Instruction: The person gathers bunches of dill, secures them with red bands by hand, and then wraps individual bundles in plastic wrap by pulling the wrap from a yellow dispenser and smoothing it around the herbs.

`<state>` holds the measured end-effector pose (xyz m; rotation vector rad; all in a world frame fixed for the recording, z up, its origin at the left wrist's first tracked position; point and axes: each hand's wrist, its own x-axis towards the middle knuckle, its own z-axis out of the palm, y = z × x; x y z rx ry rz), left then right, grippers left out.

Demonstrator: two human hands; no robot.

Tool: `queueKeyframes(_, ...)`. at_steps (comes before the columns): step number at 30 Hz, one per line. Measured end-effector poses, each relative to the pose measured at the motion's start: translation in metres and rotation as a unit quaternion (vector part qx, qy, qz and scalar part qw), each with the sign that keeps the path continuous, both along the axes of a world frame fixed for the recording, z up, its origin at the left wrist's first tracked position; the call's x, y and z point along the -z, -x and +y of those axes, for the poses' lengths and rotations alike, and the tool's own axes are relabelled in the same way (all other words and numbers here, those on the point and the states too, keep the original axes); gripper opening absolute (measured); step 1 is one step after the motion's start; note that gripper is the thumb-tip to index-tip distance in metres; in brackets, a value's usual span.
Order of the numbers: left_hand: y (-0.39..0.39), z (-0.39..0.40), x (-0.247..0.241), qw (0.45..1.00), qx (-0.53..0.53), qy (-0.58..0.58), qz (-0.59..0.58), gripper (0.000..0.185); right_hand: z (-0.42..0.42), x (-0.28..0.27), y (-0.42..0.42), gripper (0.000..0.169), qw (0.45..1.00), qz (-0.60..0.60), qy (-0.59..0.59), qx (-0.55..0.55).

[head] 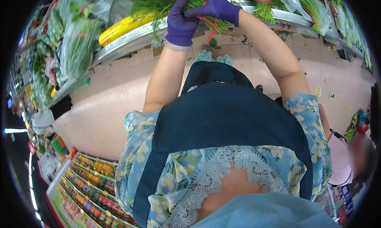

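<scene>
Both my hands wear purple gloves and meet at the top of the view, over the metal edge of a vegetable counter. A bunch of feathery green herb, like dill or fennel [154,0], lies under and between them, its stems bound with red tape [212,25]. My left hand [182,22] is on the leafy side of the bunch, thumb pointing up. My right hand [218,8] curls over the stems by the red tape, its fingers touching my left hand. Its grip on the stems shows; whether my left hand grips the bunch is unclear.
A yellow roll [128,27] lies along the counter's metal rim [110,48], beside bagged greens [79,49]. Tied green bunches [265,8] stand at the right. Leaf scraps lie on the tiled floor [119,82]. Another person [339,159] is at the lower right.
</scene>
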<state>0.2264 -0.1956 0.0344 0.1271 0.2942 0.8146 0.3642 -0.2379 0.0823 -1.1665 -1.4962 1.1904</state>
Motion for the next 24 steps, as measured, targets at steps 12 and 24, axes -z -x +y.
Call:
queueKeyframes(12, 0.141, -0.013, -0.016, 0.792, 0.097, -0.476, 0.37, 0.04, 0.014, 0.05, 0.066, 0.037, 0.731, 0.638, 0.243, 0.006)
queueKeyframes(24, 0.14, -0.049, -0.023, 0.692, 0.139, -0.47, 0.529, 0.029, -0.043, 0.058, 0.097, 0.034, 0.745, 0.608, 0.115, 0.249)
